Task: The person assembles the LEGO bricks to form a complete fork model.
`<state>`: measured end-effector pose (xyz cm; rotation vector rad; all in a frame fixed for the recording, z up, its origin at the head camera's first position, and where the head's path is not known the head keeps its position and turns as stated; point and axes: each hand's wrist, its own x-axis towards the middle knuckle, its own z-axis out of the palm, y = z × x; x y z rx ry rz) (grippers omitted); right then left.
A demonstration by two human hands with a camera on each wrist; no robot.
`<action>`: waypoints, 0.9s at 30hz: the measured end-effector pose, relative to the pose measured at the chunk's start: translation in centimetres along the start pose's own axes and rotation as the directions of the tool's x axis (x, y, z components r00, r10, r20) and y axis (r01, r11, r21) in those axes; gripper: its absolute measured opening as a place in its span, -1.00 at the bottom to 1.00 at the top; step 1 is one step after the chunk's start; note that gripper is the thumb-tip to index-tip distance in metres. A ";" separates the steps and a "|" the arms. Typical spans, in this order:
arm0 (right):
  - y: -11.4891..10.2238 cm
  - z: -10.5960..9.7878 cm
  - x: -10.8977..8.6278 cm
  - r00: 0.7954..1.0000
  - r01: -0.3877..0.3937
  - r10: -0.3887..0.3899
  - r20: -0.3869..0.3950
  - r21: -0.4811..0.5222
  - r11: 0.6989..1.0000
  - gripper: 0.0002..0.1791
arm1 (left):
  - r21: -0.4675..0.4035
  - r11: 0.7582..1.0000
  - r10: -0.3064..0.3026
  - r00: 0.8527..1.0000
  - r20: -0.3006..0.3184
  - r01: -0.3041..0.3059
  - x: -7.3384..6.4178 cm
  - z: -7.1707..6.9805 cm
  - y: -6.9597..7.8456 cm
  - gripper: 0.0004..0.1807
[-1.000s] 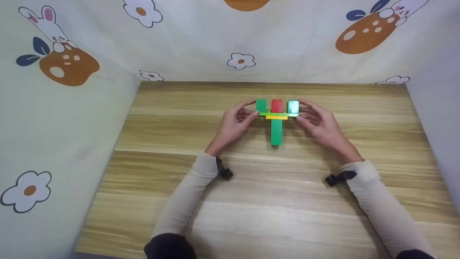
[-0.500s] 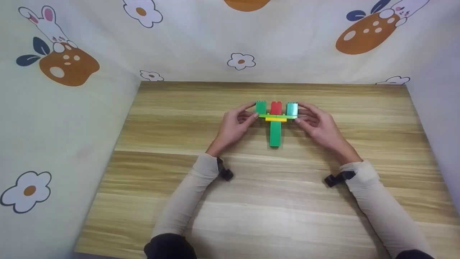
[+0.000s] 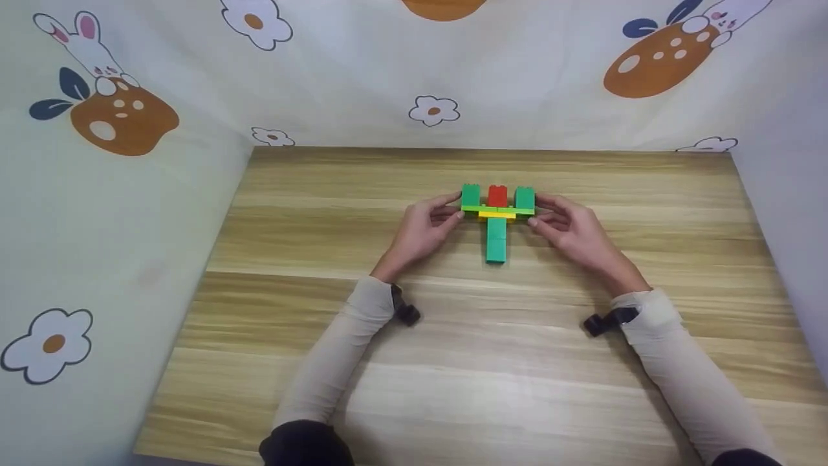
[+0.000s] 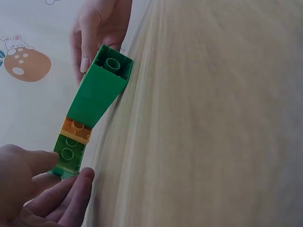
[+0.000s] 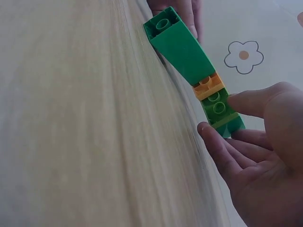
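A toy brick build [image 3: 496, 241] shaped like a trident is held between both hands in the head view. Its stem is green, crossed by a yellow plate [image 3: 497, 215] and lime green plates. Along the top stand a red brick [image 3: 497, 195] in the middle, a left green brick [image 3: 471, 196] and a right green brick [image 3: 524, 199]. The left hand [image 3: 422, 228] pinches the left end between thumb and fingers; the right hand [image 3: 577, 228] pinches the right end. Both wrist views show the stem's hollow underside [image 4: 112, 64]. Whether the build touches the table cannot be told.
The wood-grain table [image 3: 479, 362] extends around the arms. Behind it hangs a pale wall cloth [image 3: 517, 84] printed with rabbits and flowers. A black wrist camera [image 3: 406, 314] sits on the left sleeve, another camera [image 3: 608, 320] on the right.
The build has shifted slightly toward the person and tilted a little, both hands moving with it. The glare on the right green brick is gone, and a seam now shows across the stem.
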<state>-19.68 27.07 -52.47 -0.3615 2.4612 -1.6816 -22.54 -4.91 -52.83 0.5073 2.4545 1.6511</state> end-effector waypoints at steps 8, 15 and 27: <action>0.0 0.0 0.0 0.999 -0.013 0.014 0.033 -0.033 0.999 -0.28 | 0.029 1.000 0.006 0.997 0.077 -0.008 0.0 0.0 0.0 -0.35; -0.1 0.1 0.1 0.999 -0.020 0.023 0.042 -0.066 0.998 -0.26 | 0.030 0.999 0.015 0.995 0.103 -0.018 -0.2 0.1 0.1 -0.32; 0.4 0.2 0.2 0.999 0.009 -0.005 0.036 -0.106 0.994 -0.29 | 0.085 0.996 0.015 0.992 0.127 -0.026 -0.1 0.3 0.0 -0.31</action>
